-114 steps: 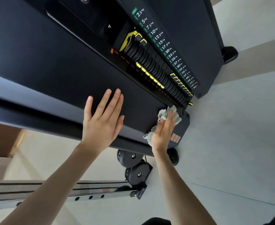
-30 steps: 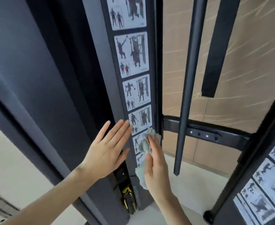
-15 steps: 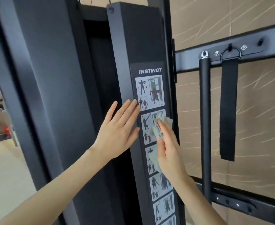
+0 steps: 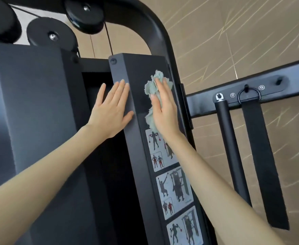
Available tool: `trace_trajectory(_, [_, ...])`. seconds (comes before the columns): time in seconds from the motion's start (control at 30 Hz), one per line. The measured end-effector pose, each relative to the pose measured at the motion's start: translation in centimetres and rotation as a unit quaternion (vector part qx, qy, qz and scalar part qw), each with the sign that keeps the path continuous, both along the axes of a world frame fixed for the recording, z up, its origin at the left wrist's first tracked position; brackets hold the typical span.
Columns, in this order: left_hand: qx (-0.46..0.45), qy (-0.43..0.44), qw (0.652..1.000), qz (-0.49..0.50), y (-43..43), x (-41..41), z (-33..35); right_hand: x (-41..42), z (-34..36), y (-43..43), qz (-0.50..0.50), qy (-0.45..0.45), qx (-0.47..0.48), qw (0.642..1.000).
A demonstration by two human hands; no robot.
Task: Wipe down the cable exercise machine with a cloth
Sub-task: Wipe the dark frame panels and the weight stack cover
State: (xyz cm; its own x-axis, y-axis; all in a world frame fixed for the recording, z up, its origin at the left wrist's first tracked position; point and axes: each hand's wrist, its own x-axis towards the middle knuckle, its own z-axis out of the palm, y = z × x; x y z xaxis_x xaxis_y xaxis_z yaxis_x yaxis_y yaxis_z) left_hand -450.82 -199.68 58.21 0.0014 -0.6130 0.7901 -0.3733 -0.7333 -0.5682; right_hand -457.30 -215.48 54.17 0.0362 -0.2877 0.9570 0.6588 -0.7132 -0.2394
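The black cable machine's upright column (image 4: 136,147) fills the middle of the head view, with a strip of exercise pictures (image 4: 175,190) down its front. My right hand (image 4: 164,108) lies flat with straight fingers, pressing a crumpled pale green cloth (image 4: 151,87) against the column's front near the top, above the pictures. My left hand (image 4: 111,110) rests flat and spread on the column's left edge, level with the right hand. Part of the cloth is hidden under my right palm.
Black pulleys (image 4: 51,36) and a cable (image 4: 109,41) sit above the column under a curved frame tube (image 4: 155,25). A crossbar (image 4: 251,89) to the right carries a hanging black bar (image 4: 231,149) and strap (image 4: 261,160). A beige wall (image 4: 233,32) lies behind.
Both hands have travelled up the column, from its base past the picture strip to near the top. The cloth stays under my right hand and my left hand stays flat beside it.
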Motion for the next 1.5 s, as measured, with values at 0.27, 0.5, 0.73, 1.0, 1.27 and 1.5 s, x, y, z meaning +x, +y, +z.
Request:
trace_trajectory(0.27, [-0.011, 0.021, 0.998, 0.056, 0.3, 3.0, 4.8, 6.9, 9.5, -1.2, -0.182, 0.052, -0.149, 0.971])
trace_trajectory(0.5, [-0.018, 0.028, 0.999, 0.032, -1.1, 3.2, 4.7, 6.9, 10.1, -5.4, -0.217, 0.068, -0.147, 0.963])
trace_trajectory(0.73, [0.000, 0.012, 0.999, 0.035, -0.8, 3.2, 4.6, 7.3, 9.4, -6.7, -0.248, 0.084, -0.056, 0.963])
trace_trajectory(1.0, [0.051, 0.036, 0.998, 0.024, 0.0, 2.8, 2.8, 6.8, 2.4, -3.8, -0.223, 0.062, -0.180, 0.956])
trace_trajectory(1.27, [0.093, 0.030, 0.995, 0.026, 0.0, 1.9, -0.9, 7.2, -2.1, -3.8, -0.221, 0.104, 0.037, 0.969])
trace_trajectory(1.5, [0.103, 0.036, 0.994, 0.023, 0.0, 1.7, -3.1, 6.3, -7.5, -2.5, -0.245, 0.111, -0.136, 0.953])
